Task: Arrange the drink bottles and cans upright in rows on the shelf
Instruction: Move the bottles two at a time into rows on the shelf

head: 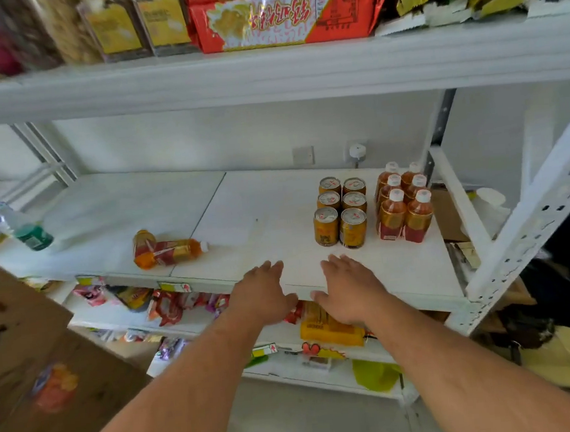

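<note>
On the white middle shelf (249, 218), several gold cans (339, 211) stand upright in two rows at the right. Beside them, further right, several amber tea bottles (404, 206) with white caps stand in two rows. Two more amber bottles (167, 250) lie on their sides at the shelf's front left. A green bottle (27, 229) lies tilted at the far left. My left hand (262, 292) and my right hand (349, 287) rest palm down at the shelf's front edge, fingers spread, holding nothing.
The upper shelf (265, 70) carries red snack packs (285, 14) and bagged goods. Lower shelves hold snack packets (168, 307) and a yellow pack (326, 328). A cardboard box (32, 355) stands at the lower left. A white perforated upright (529, 224) frames the right side.
</note>
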Demonstrator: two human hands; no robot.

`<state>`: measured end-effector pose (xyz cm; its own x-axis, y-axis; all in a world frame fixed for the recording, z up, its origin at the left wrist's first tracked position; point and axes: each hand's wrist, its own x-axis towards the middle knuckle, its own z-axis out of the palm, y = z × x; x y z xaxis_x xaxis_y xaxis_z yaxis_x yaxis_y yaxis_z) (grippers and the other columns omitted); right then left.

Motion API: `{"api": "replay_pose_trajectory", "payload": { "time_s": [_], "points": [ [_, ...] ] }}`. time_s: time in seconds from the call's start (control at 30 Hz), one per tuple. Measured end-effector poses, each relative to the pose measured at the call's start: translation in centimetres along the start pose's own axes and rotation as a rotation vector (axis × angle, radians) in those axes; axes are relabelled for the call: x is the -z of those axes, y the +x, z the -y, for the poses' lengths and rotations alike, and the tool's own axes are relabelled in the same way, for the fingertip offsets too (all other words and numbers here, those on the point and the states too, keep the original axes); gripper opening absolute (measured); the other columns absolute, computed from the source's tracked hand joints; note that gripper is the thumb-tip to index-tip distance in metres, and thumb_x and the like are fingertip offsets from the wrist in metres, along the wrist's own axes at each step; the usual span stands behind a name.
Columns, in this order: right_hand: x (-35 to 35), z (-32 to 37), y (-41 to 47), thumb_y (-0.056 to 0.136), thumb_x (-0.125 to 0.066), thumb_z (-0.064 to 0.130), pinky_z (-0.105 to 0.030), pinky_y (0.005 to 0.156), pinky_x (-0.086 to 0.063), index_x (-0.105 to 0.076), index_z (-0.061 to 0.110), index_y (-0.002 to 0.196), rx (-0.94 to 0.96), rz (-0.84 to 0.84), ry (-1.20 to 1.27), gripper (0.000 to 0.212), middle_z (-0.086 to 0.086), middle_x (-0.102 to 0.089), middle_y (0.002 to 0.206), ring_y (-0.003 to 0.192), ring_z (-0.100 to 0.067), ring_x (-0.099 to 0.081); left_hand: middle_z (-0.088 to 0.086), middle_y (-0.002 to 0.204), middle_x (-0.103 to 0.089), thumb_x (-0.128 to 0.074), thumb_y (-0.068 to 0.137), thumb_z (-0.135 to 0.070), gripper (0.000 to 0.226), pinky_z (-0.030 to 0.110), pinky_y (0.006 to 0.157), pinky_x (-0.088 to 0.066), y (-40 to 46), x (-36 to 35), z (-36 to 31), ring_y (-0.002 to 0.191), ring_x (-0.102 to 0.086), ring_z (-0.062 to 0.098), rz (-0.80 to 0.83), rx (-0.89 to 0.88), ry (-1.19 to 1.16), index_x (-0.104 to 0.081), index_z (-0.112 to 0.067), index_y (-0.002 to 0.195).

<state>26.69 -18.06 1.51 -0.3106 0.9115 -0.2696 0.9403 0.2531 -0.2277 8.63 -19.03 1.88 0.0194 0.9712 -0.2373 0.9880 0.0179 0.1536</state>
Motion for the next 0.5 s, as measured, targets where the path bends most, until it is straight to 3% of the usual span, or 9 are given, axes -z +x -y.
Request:
{"api": "replay_pose_trajectory", "payload": {
  "time_s": [0.37, 0.5],
  "points": [
    [-2.3, 11.4, -1.4, 0.102, -0.04, 0.055, -0.041, 0.123, -0.013, -0.012, 0.013, 0.162, 0.073, 0.009, -0.021, 0.078, -0.01, -0.008, 0.17, 0.155, -0.028, -0.01, 0.002, 0.157, -0.03, -0.056, 0.087, -0.052, 0.079, 0.045, 0.109, -0.037, -6.5, 1.1, 10.4, 0.141, -0.032, 0.027, -0.08, 0.051, -0.073, -0.024, -0.023, 0.154],
    [-3.7, 17.2, -1.7, 0.102, -0.041, 0.053, -0.04, 0.122, -0.015, -0.014, 0.012, 0.161, 0.08, 0.04, -0.028, 0.077, -0.009, -0.011, 0.169, 0.154, -0.028, -0.013, 0.0, 0.147, -0.045, -0.056, 0.08, -0.053, 0.074, 0.045, 0.1, -0.045, -8.9, 1.5, 16.4, 0.13, -0.045, 0.027, -0.077, 0.083, -0.128, -0.038, -0.023, 0.145]
  ]
}}
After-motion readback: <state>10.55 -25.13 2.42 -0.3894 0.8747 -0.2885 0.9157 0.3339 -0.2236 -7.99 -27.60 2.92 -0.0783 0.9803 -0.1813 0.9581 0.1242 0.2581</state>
